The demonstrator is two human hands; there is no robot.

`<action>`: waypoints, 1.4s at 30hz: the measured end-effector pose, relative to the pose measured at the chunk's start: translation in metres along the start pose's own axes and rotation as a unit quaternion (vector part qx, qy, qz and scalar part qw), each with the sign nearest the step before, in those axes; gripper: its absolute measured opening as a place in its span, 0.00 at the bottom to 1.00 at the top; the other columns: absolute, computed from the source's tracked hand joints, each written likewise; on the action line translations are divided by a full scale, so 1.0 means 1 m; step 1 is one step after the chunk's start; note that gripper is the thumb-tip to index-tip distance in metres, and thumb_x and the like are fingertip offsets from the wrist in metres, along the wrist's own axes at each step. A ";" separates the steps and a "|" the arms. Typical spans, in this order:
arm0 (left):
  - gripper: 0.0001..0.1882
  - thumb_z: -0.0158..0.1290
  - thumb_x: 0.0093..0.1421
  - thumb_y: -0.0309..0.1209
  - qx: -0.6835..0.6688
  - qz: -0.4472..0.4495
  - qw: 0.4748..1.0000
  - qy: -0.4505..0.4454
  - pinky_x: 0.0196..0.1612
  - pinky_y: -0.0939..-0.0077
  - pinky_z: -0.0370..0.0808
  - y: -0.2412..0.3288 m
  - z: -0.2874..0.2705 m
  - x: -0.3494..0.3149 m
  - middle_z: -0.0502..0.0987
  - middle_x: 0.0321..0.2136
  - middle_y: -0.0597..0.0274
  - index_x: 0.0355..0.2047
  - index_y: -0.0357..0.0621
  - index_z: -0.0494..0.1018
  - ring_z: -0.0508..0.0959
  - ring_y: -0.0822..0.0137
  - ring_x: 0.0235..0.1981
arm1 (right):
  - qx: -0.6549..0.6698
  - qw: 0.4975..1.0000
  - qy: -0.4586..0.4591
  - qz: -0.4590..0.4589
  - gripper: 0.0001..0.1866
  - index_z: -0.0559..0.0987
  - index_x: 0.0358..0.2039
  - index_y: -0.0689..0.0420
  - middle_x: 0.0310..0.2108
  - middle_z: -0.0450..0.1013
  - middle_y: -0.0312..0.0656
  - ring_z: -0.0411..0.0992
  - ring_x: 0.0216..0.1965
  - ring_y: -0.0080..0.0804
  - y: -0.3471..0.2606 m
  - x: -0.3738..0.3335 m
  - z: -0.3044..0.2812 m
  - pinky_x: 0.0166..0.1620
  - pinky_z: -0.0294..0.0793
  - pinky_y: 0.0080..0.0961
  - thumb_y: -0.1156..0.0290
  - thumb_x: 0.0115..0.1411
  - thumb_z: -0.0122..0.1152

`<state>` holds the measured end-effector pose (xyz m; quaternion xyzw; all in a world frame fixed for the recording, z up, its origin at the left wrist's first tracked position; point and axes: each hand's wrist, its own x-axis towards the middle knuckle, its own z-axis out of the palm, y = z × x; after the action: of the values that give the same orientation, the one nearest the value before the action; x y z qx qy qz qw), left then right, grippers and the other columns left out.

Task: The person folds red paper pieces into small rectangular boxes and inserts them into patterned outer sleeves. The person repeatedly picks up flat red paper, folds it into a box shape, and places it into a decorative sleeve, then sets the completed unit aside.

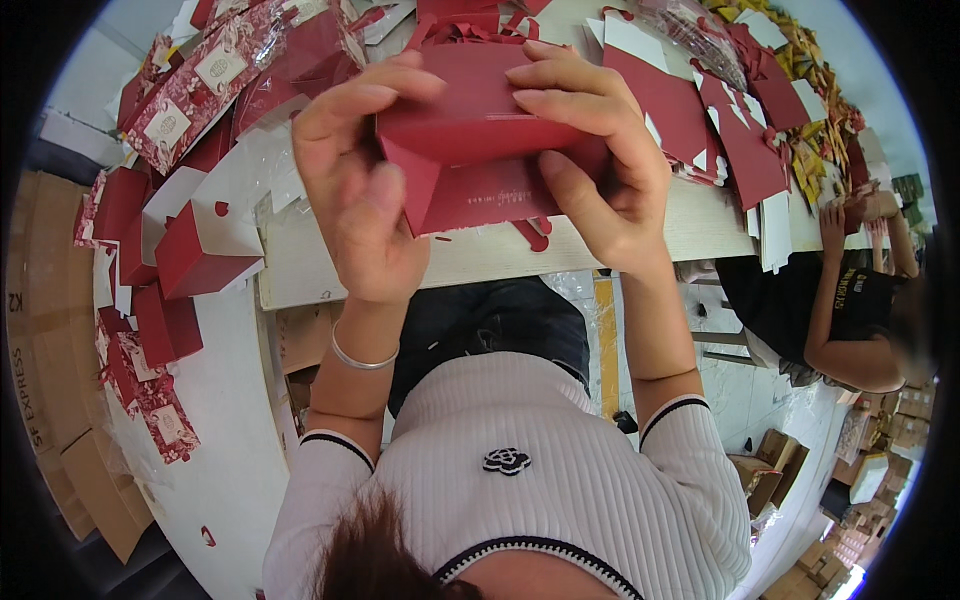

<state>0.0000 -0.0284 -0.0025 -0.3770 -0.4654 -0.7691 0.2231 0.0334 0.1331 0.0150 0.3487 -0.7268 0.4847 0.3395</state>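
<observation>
Between my two hands is a red paper box [470, 100], held up over the near edge of the white table. Its open side faces me, and faint print shows on the inner wall. My left hand [365, 190] grips the left side, fingers curled along the outside and thumb by the lower left corner. On the other side my right hand [625, 170] has its fingers over the outer face and its thumb inside the opening. A red ribbon strip [530, 233] lies on the table just below the box.
Folded red boxes [205, 250] and patterned boxes [185, 110] crowd the left. Flat red box blanks [740, 130] lie to the right, with yellow packets [810, 165] beyond. Another person [850, 310] sits at the far right. Large cardboard [60, 350] stands at the left edge.
</observation>
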 end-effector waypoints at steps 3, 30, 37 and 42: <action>0.23 0.37 0.56 0.33 0.119 -0.054 0.981 0.146 0.56 0.65 0.58 -0.002 0.005 -0.001 0.65 0.48 0.49 0.52 0.37 0.56 0.64 0.60 0.51 | -0.038 0.999 0.029 -0.022 0.22 0.75 0.34 0.63 0.37 0.69 0.47 0.65 0.48 0.45 0.001 -0.006 0.005 0.55 0.54 0.42 0.88 0.35 0.43; 0.38 0.31 0.57 0.59 -0.285 -0.422 0.860 0.005 0.49 0.62 0.64 0.047 -0.083 -0.035 0.68 0.46 0.48 0.51 0.34 0.61 0.70 0.55 0.44 | -0.133 0.989 -0.061 -0.025 0.38 0.62 0.51 0.54 0.47 0.64 0.44 0.59 0.52 0.41 0.017 -0.032 0.028 0.56 0.53 0.38 0.68 0.37 0.65; 0.22 0.47 0.57 0.36 -0.233 -0.635 0.733 0.071 0.46 0.70 0.70 0.037 -0.111 -0.037 0.71 0.43 0.50 0.48 0.34 0.63 0.74 0.61 0.42 | -0.340 0.875 -0.263 -0.224 0.28 0.68 0.45 0.37 0.52 0.62 0.40 0.58 0.55 0.39 0.027 -0.048 0.036 0.59 0.48 0.45 0.67 0.39 0.60; 0.17 0.44 0.58 0.24 -0.125 -0.559 0.816 0.074 0.44 0.75 0.69 0.047 -0.073 -0.050 0.70 0.42 0.60 0.49 0.35 0.61 0.72 0.71 0.40 | -0.174 0.927 -0.330 0.028 0.35 0.68 0.49 0.49 0.55 0.55 0.48 0.54 0.57 0.45 0.004 -0.035 0.032 0.58 0.47 0.49 0.73 0.34 0.61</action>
<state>0.0362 -0.1156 -0.0369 -0.0185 -0.4779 -0.8387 -0.2604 0.0438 0.1107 -0.0254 0.4041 -0.8800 0.2174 0.1223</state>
